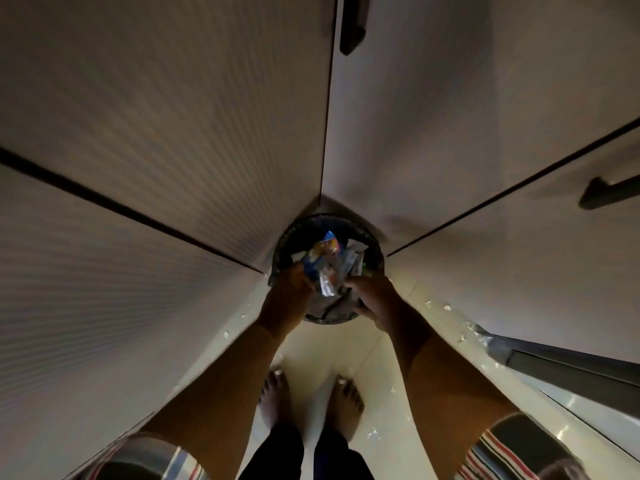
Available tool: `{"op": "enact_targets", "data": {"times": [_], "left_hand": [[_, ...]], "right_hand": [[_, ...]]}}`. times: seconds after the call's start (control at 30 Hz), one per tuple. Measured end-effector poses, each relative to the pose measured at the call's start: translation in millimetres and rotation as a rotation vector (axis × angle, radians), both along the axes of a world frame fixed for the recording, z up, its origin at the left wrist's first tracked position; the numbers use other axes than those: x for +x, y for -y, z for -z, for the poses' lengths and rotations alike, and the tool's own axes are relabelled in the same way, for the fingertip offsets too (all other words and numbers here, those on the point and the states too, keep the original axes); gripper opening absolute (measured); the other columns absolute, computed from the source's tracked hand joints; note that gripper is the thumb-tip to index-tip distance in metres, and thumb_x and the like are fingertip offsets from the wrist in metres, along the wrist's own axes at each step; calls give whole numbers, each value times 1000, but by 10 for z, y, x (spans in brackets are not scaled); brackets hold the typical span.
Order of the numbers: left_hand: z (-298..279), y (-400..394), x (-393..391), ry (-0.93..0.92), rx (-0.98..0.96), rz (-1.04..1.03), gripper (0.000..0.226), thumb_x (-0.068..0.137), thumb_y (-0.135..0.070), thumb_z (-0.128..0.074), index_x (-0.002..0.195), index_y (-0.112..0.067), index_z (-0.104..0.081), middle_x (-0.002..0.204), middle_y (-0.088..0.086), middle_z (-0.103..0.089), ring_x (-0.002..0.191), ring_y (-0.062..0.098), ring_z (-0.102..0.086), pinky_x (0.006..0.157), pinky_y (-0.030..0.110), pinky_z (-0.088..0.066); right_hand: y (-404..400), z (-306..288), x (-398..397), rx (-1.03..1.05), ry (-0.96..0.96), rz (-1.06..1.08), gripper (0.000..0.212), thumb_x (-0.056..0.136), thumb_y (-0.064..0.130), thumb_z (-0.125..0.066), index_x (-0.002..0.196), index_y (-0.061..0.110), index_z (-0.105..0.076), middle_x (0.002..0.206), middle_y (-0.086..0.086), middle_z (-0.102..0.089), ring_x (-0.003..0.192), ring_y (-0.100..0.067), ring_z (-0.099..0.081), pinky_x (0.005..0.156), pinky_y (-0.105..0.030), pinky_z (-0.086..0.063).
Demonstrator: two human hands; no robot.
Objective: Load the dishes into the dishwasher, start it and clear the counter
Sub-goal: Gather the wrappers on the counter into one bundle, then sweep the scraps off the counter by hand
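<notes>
Cabinet corner, dim: bin (294, 233) mouth-up, both hands — left hand (289, 299), right hand (372, 299) — in wrappers (327, 268), fingers hidden, grip unclear.

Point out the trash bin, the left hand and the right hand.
trash bin (375, 252): head view, right side of its dark rim.
left hand (287, 299): head view, back of the hand.
right hand (372, 299): head view, back of the hand.

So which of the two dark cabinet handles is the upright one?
The handle at the top of the view, beside the vertical door seam above the bin. The other handle, on the right-hand drawer front, runs sideways.
</notes>
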State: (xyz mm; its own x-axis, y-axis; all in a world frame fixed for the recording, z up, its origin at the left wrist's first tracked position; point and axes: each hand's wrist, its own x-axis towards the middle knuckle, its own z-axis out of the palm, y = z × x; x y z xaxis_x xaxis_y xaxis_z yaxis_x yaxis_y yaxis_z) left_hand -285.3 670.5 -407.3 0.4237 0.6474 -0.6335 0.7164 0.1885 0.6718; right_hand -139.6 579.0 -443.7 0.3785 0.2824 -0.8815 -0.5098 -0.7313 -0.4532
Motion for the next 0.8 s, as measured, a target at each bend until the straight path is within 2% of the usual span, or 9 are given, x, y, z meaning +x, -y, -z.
{"op": "enact_targets", "data": {"times": [0.07, 0.1, 0.23, 0.33, 0.43, 0.5, 0.57, 0.7, 0.8], "left_hand": [[94, 40, -6, -43, 9, 53, 52, 98, -14, -58, 148, -18, -46, 144, 9, -53, 132, 29, -51, 103, 32, -44], [136, 50, -10, -61, 13, 74, 54, 97, -14, -57, 149, -20, -44, 148, 9, -50, 134, 30, -48, 105, 35, -43], [252, 118, -49, -104, -29, 108, 54, 98, -13, -54, 150, -23, -43, 147, 5, -51, 136, 27, -47, 98, 25, -37], [216, 173, -84, -142, -22, 165, 53, 99, -15, -52, 151, -23, -42, 149, 7, -51, 135, 29, -47, 104, 32, -39], [55, 223, -98, -144, 1, 188, 53, 98, -18, -51, 150, -23, -40, 149, 8, -49, 134, 29, -49, 107, 39, -43], [-110, 234, -105, -154, 17, 202, 57, 97, -33, -49, 151, -27, -36, 151, 6, -46, 135, 30, -48, 108, 45, -44], [-378, 213, -66, -161, 25, 205, 58, 96, -45, -45, 152, -31, -34, 152, 6, -44, 135, 31, -47, 109, 48, -43], [-1189, 139, 46, -126, 91, 195, 53, 105, -25, -45, 155, -14, -31, 161, 10, -31, 147, 28, -32, 120, 37, -26], [-1728, 89, 42, -42, 106, 166, 49, 104, -18, -46, 152, -11, -37, 159, 11, -36, 143, 28, -37, 116, 33, -31]], "right_hand": [[2, 108, -41, 3, 62, -89, 52, 90, 14, -69, 140, 15, -52, 131, -12, -60, 110, -22, -59, 98, -45, -54], [7, 142, -71, 1, 97, -156, 51, 90, 10, -66, 139, 15, -53, 131, -12, -60, 112, -24, -59, 100, -47, -53], [90, 197, -216, -51, 189, -321, 55, 89, 7, -61, 143, 14, -51, 136, -11, -58, 118, -28, -57, 89, -34, -52], [149, 86, -293, -89, 245, -449, 54, 91, 9, -56, 144, 16, -49, 140, -11, -57, 122, -28, -56, 92, -32, -51], [160, -153, -389, -84, 431, -690, 45, 96, 16, -57, 141, 15, -50, 136, -10, -58, 125, -29, -55, 87, -28, -47], [154, -370, -456, -74, 578, -839, 57, 92, 21, -62, 145, 16, -44, 144, -10, -47, 135, -29, -44, 99, -37, -49], [135, -621, -530, -76, 720, -938, 71, 89, 29, -64, 152, 17, -34, 153, -9, -36, 144, -30, -30, 110, -45, -43], [-64, -1359, -612, -31, 811, -907, 72, 93, 46, -58, 156, 22, -29, 161, -3, -29, 151, -25, -20, 121, -45, -29], [-190, -2035, -569, -96, 792, -996, 92, 88, 47, -65, 161, 19, -16, 167, -6, -14, 154, -27, -11, 125, -41, -14]]}}
